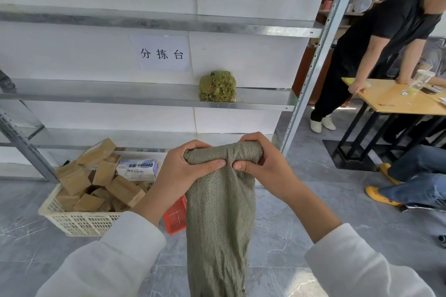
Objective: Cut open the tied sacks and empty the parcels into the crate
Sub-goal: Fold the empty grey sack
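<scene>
Both of your hands are closed on the sack (219, 212). Your left hand (185, 166) and right hand (260, 164) grip its bunched top edge side by side, fingers curled over the far side and the two thumbs pressing the near side, tips almost meeting. The sack is held in mid-air in front of you and hangs limp and narrow between your forearms. It looks empty, though its lower end runs out of view.

The crate (79, 223), cream plastic lattice, stands on the floor to your left, below the metal shelf (120, 94). It is heaped with brown parcels (101, 176) and one white box (137, 169). A red basket (175, 218) sits just beside the crate, partly hidden by the sack. A bundle of green scraps (217, 85) lies on the shelf.
</scene>
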`<state>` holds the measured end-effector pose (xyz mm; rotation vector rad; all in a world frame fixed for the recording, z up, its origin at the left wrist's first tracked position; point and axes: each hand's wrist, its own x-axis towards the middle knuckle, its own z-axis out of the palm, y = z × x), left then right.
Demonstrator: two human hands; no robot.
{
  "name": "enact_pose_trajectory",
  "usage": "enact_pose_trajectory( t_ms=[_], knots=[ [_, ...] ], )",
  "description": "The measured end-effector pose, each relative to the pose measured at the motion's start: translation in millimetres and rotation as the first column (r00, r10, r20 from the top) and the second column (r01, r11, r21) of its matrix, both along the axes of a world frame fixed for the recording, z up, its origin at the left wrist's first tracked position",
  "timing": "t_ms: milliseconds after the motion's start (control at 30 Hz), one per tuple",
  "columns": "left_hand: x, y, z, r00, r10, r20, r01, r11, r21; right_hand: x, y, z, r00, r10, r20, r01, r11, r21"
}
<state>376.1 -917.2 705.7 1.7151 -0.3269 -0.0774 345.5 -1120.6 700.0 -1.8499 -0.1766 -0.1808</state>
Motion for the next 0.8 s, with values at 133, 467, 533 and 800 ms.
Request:
enact_pose_trajectory(
  t_ms=[133,467,533,800],
  knots=[
    [1.6,-2.3,-2.1,0.993,-0.004,-0.114,0.001,1.000,-0.025,2.0,1.7,-2.9,0.980,-0.024,0.196,0.070,0.970,-0.234],
    [0.6,-1.5,-11.2,1.000,-0.022,0.018,0.019,0.990,0.140,-0.6,4.7,-12.7,0.992,-0.129,-0.012,0.129,0.991,0.046],
    [0.1,-0.8,-12.9,0.993,-0.037,0.108,0.016,0.981,0.193,0.2,3.7,-12.8,0.989,-0.107,-0.104,0.119,0.985,0.127],
    [-5.1,0.4,-6.6,0.972,-0.005,0.235,-0.027,0.990,0.136,1.9,4.4,-11.1,0.945,-0.008,-0.327,0.108,0.951,0.290]
  ],
)
